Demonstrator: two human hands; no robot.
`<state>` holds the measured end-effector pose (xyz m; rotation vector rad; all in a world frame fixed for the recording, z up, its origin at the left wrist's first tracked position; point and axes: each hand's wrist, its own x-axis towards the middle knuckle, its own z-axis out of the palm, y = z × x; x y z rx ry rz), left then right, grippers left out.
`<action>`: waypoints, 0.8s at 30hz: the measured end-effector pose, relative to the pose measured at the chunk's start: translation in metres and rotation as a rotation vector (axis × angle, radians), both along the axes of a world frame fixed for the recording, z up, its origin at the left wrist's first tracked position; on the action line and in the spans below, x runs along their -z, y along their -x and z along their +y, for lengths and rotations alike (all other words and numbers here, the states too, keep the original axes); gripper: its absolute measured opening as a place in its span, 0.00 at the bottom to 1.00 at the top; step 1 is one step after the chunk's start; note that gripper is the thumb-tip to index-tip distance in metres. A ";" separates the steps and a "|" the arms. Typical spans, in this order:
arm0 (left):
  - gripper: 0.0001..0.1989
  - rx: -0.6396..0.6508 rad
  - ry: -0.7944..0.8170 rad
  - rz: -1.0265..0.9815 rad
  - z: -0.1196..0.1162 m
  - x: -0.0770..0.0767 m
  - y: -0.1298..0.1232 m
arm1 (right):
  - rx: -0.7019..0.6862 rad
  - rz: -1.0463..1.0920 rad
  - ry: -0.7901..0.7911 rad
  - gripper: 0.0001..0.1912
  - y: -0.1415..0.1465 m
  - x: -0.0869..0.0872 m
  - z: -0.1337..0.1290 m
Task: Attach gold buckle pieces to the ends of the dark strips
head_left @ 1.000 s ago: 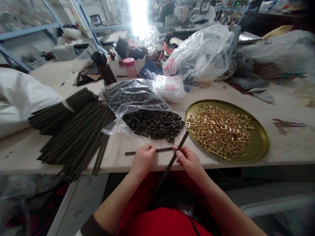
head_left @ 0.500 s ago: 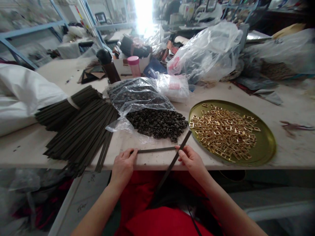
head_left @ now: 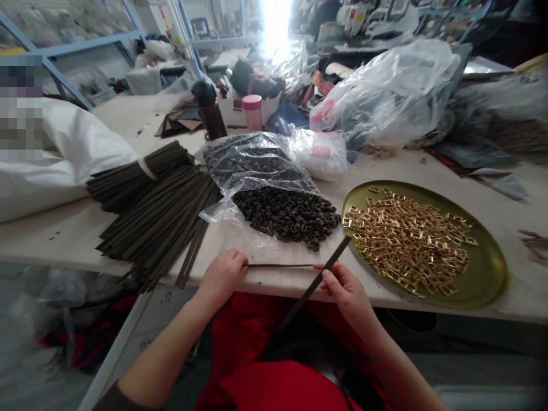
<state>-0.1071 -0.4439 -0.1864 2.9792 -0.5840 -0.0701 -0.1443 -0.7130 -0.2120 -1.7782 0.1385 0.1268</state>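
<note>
My left hand [head_left: 226,273] is closed in a pinch on the left end of a thin dark strap [head_left: 278,265], seen nearly edge-on just above the table's front edge. That strap runs across to the fingers of my right hand [head_left: 346,286]. Between thumb and fingertips, my right hand also pinches a second dark length of strap [head_left: 306,295], which slants from near the tray down to my lap. Whether the two lengths join is hidden. Beyond my hands lies a heap of small dark loops [head_left: 289,217]. To the right, many gold rectangular buckles [head_left: 411,240] lie on a round tray [head_left: 492,279].
Bundled dark straps [head_left: 158,211] fan out at left, some overhanging the edge of the table [head_left: 64,245]. Behind the loops lie a clear plastic bag [head_left: 257,157], a dark bottle [head_left: 209,111] and a pink-lidded jar [head_left: 252,114]. A large plastic bag [head_left: 385,91] stands farther back.
The view has shifted, so the table's things sit farther right. The strap between my hands has turned from showing its flat face to nearly edge-on. Both hands keep their grip.
</note>
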 end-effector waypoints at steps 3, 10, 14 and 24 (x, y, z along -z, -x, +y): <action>0.06 0.101 -0.044 -0.028 0.001 0.002 0.010 | -0.008 0.003 0.007 0.17 0.000 0.001 0.000; 0.09 0.130 0.034 -0.101 0.008 0.013 0.030 | -0.015 0.043 0.069 0.19 0.001 0.005 -0.002; 0.09 0.112 0.067 -0.118 0.010 0.016 0.031 | -0.006 0.048 0.081 0.19 0.003 0.005 -0.001; 0.11 0.063 0.155 -0.171 0.013 0.032 0.037 | 0.081 0.011 0.047 0.14 0.010 0.014 -0.001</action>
